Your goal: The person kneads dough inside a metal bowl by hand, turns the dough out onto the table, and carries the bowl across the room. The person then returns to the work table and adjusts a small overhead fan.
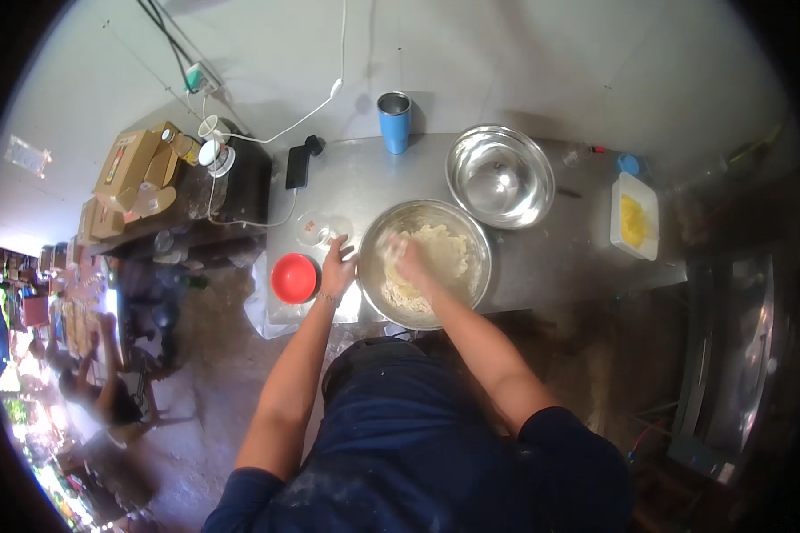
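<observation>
A large metal bowl [483,277] holding pale, crumbly dough [444,249] stands near the front edge of the steel table. Inside it, my right hand [407,262] is in the dough, its fingers smeared by motion. My left hand [338,269] is at the bowl's left rim, fingers apart. Just left of that hand sits a red bowl [293,278], and above it lies a clear, round plastic item [313,228].
An empty metal bowl [500,176], a blue tumbler [395,124] and a phone [298,167] are farther back on the steel table [560,258]. At right is a white tray [651,244] with yellow contents. Cardboard boxes [120,169] stand left; people are at far left.
</observation>
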Available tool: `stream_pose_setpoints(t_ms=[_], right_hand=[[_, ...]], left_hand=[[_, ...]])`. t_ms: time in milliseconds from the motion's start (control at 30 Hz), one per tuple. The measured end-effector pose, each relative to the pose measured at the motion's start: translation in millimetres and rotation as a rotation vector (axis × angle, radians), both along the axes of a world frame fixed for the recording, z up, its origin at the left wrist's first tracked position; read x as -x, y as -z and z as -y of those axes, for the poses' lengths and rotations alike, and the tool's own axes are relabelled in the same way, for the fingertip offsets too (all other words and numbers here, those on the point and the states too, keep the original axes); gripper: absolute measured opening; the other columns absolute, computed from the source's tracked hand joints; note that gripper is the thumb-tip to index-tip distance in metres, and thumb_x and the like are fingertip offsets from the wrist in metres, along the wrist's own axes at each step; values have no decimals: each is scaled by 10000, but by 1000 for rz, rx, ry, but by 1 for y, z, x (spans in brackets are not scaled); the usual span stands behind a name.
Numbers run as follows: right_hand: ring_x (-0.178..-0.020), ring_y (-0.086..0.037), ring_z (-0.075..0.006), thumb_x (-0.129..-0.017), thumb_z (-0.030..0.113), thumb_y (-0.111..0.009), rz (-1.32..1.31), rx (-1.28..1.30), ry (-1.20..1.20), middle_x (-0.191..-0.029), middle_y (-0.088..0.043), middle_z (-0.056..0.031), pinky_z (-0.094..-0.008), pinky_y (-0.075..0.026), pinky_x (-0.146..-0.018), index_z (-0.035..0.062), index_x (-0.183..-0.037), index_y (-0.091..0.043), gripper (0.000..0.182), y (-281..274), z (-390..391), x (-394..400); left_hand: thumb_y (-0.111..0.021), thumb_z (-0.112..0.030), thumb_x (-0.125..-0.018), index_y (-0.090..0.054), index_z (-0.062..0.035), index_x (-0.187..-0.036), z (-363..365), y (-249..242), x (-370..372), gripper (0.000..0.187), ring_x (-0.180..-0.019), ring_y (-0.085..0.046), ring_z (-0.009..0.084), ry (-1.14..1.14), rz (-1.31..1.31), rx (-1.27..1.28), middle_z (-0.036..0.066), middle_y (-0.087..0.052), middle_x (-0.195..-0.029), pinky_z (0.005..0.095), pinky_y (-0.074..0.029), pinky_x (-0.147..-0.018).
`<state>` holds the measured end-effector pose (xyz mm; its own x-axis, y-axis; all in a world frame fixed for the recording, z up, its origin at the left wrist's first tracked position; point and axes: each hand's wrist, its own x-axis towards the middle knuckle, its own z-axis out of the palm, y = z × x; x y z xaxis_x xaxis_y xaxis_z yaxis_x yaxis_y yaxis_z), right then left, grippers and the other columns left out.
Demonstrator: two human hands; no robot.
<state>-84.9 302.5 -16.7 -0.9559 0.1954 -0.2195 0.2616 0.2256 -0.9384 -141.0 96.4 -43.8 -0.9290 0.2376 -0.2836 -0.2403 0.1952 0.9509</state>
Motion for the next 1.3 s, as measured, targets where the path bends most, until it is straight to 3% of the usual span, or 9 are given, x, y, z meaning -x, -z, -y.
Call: stream_pose_setpoints(t_ms=[67, 167, 367, 533, 733, 767, 900, 1100, 1300], right_hand=[[-1177, -667, -241, -868, -34, -603, -226, 232, 306, -1315, -696, -142, -354, -530, -985, 60, -1358, -645, 500, 50, -3, 37], [-1213, -649, -223, -916, -27, -583, -81, 163, 159, -1377, -661, -146, -332, -505, -1011, 17, -1401, -607, 487, 58, 0, 45], [-1052, -714, -202, -921, 86, -625, -55, -100, -427, -1195, -735, -177, -387, -551, -845, 120, -1412, -620, 492, -8, 20, -20], [-974, -737, -256, -919, 85, -625, 173, -373, -865, -1161, -748, -174, -400, -552, -852, 113, -1422, -608, 503, -46, -4, -24], [-967, -733, -253, -940, 66, -610, 7, 393, -110, -1203, -738, -164, -383, -554, -847, 76, -1427, -592, 487, 43, 15, 26], [-756, -647, -182, -912, -8, -559, 134, 550, -24, -1033, -725, -102, -347, -536, -698, 159, -1418, -623, 536, 58, 16, 30], [-859, -719, -319, -890, 74, -615, -336, -259, -202, -1101, -723, -210, -432, -549, -757, 151, -1420, -613, 536, 109, 25, 9], [-1013, -724, -346, -853, 119, -605, 296, -320, -938, -1108, -711, -289, -446, -551, -842, 124, -1312, -691, 467, 31, -18, -28], [-995, -711, -356, -820, 86, -631, 26, 327, -210, -1051, -717, -261, -419, -542, -854, 36, -1374, -599, 557, 89, 27, -6]], left_hand=[[-689, -89, -908, -320, -90, -1561, 13, -2, -40, 750, -1012, -731, 300, 85, -33, 127, 298, -598, -1371, 388, -634, -750], [-670, -31, -886, -173, -106, -1609, -1, -24, -92, 881, -1077, -712, 325, 158, 244, 87, 292, -610, -1343, 414, -638, -763], [-628, 86, -849, -141, -120, -1618, -5, -34, -72, 934, -1112, -690, 315, 170, 273, 29, 270, -621, -1320, 379, -640, -765], [-572, 112, -866, -103, -200, -1615, -4, -39, -67, 937, -831, -746, 351, 198, 246, -98, 271, -633, -1172, 430, -675, -615], [-579, 108, -854, -95, -206, -1632, 1, -49, -58, 968, -877, -737, 358, 227, 322, -121, 287, -632, -1160, 436, -678, -641], [-577, 112, -850, -100, -206, -1633, 1, -51, -56, 970, -882, -736, 360, 231, 334, -110, 290, -632, -1156, 438, -679, -644], [-567, 123, -837, -113, -211, -1635, -1, -50, -56, 977, -853, -734, 352, 209, 311, -116, 281, -640, -1123, 441, -677, -630], [-551, 125, -819, -117, -211, -1637, -2, -41, -56, 986, -727, -713, 289, 196, 259, -111, 216, -657, -985, 427, -673, -591], [-562, 92, -829, -140, -204, -1639, -2, -60, -53, 960, -641, -668, 215, 230, 265, -58, 147, -650, -871, 354, -624, -540]])
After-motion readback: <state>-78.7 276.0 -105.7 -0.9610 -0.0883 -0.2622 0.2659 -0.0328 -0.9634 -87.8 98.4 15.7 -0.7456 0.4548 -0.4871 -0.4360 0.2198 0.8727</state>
